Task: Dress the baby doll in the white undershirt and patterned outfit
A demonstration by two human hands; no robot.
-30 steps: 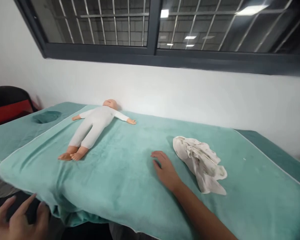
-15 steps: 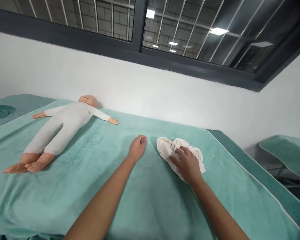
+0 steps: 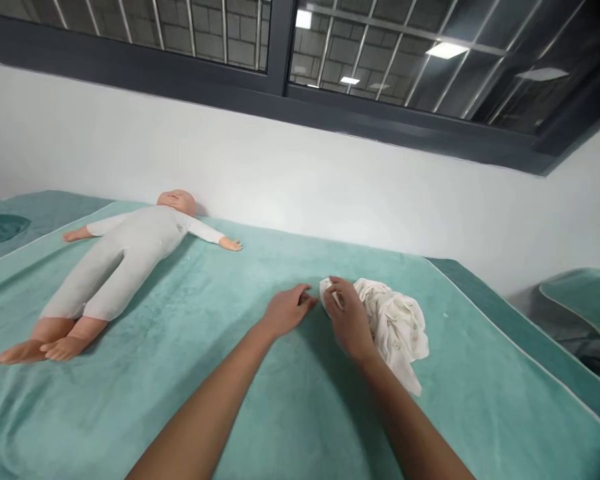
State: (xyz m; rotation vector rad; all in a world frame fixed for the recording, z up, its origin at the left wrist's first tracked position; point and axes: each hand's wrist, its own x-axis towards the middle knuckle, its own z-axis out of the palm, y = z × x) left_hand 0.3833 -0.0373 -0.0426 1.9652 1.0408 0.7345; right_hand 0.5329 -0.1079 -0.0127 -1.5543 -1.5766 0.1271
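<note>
A crumpled white cloth (image 3: 397, 323) with a small faint print lies on the green bed cover to the right of centre. My right hand (image 3: 347, 317) is over its left end, fingers curled and closed on a bit of the fabric. Just left of this, my left hand (image 3: 287, 310) hovers low over the cover. Its fingers are loosely bent, with a gap between thumb and forefinger and nothing in them. A baby doll (image 3: 140, 240) in a pale grey-white bodysuit lies on its back at the left, arms spread and feet bare.
The green velvety cover (image 3: 260, 420) spreads under everything, with a darker teal border (image 3: 485, 300) on the right. Behind stands a white wall (image 3: 260, 173) below a dark-framed, barred window (image 3: 280, 60). Another green-covered surface (image 3: 585, 300) is at the far right.
My right hand has shifted left from the middle of the cloth to its left end. The cloth looks more spread to the right. My left hand has moved slightly right, its fingers less curled.
</note>
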